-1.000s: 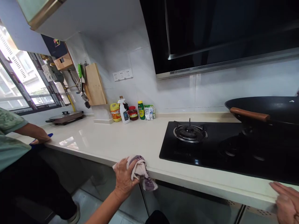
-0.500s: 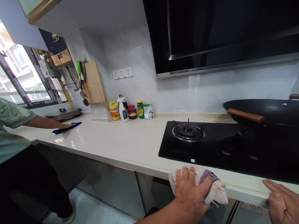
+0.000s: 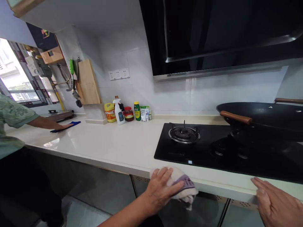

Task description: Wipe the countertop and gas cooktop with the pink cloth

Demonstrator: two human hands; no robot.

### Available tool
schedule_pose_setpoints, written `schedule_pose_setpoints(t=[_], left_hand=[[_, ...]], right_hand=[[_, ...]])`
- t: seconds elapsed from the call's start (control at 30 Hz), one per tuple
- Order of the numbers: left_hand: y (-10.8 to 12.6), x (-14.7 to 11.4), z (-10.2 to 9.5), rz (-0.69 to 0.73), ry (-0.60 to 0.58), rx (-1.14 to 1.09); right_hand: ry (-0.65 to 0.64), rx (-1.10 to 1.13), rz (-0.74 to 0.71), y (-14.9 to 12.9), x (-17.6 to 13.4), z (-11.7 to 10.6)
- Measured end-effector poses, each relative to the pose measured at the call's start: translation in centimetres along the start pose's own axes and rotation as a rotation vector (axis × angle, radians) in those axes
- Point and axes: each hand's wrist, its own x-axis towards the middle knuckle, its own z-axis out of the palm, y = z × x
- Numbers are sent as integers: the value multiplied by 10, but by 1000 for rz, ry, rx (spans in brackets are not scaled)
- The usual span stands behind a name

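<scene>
My left hand [image 3: 159, 193] presses a white and purple cloth [image 3: 183, 188] against the front edge of the white countertop [image 3: 113, 142], just before the stove. Part of the cloth hangs down over the edge, its fingers-side bunched under my palm and thumb. Farther right, my right hand [image 3: 278, 201] rests on the same edge with fingers stretched out, holding nothing. Behind both hands lies the black gas stove [image 3: 180, 154], with a bare burner [image 3: 184, 135] on its left side. A black wok [image 3: 265, 126] with wooden handles sits on the right part.
At the left, another person's hand [image 3: 63, 126] lies on a blue cloth [image 3: 75, 123]. Against the wall stand a yellow jug [image 3: 110, 113], a white spray bottle [image 3: 119, 114], a red-lidded jar [image 3: 128, 114] and a green bottle [image 3: 137, 111]. A range hood [image 3: 213, 37] hangs overhead.
My left hand has slid left along the counter edge with the cloth. My right hand stays on the edge; the view has shifted slightly. The other person's hand remains on the blue cloth.
</scene>
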Motion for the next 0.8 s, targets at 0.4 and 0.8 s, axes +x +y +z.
schedule_pose_setpoints(t=[0.4, 0.8], left_hand=[[-135, -98, -72, -21, -169, 155], [-46, -47, -30, -244, -234, 255]], right_hand=[[101, 36, -67, -1, 2, 5], [48, 55, 78, -15, 6, 3]])
